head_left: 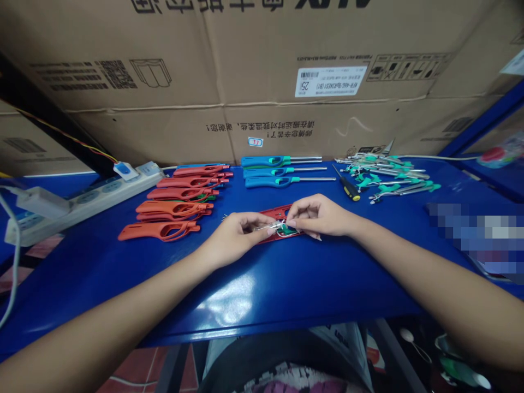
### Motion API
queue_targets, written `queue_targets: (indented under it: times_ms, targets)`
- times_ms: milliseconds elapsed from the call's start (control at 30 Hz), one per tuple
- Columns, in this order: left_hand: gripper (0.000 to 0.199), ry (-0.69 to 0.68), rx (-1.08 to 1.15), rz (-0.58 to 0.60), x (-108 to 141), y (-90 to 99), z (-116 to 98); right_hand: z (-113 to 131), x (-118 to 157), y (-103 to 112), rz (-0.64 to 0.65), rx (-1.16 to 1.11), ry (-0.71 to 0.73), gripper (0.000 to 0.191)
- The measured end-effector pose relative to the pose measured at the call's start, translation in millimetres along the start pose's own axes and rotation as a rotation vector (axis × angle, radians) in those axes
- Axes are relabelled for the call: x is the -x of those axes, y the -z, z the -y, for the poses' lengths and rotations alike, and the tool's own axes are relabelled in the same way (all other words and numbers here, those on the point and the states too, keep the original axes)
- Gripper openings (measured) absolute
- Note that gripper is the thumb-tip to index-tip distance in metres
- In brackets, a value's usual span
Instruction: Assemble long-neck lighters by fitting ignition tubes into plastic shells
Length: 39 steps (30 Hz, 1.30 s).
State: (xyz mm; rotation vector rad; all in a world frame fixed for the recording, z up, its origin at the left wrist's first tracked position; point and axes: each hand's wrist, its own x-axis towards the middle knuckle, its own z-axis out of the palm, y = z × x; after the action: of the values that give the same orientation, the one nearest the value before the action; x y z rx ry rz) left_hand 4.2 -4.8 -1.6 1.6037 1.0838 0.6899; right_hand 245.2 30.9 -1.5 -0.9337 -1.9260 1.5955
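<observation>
Two bare hands meet over a blue table [184,297], seen from above by the person working at it. The left hand [231,240] pinches a small clear tube [270,225] between its thumb and fingers. The right hand [321,217] comes in from the other side, its thumb and index finger drawn together at the tube's end, beside a green piece [288,230] and a thin white wire; whether they grip the wire or the green piece cannot be told. Directly beneath the fingers is a red lighter half-shell [281,212], partly hidden by both hands, near the middle of the table.

Farther left, red and orange lighter casings [159,231] lie in a column of overlapping groups, their trigger loops pointing right. Three blue lighters [268,182] with long metal barrels lie side by side beyond the hands. To their right, a yellow-and-black screwdriver [350,189] rests next to a loose heap of metal barrels with green parts [393,180]. At the far left, a white power strip [85,202] runs diagonally, with plugs in it. Behind everything stands a brown cardboard panel [254,87], its printing upside down, with a small label [255,142] near its foot.
</observation>
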Motion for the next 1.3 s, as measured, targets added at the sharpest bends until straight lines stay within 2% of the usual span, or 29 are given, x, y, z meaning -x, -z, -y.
queue_targets:
  times_ms: [533, 1300]
  targets:
    - [0.029, 0.035, 0.023, -0.01, -0.3, -2.0, -0.1, -0.3, -0.1, 2.2, 0.008, -0.004, 0.007, 0.026]
    - [0.026, 0.03, -0.001, -0.024, 1.9, -5.2, -2.3, 0.9, 0.6, 0.0, -0.016, 0.036, -0.009, 0.036]
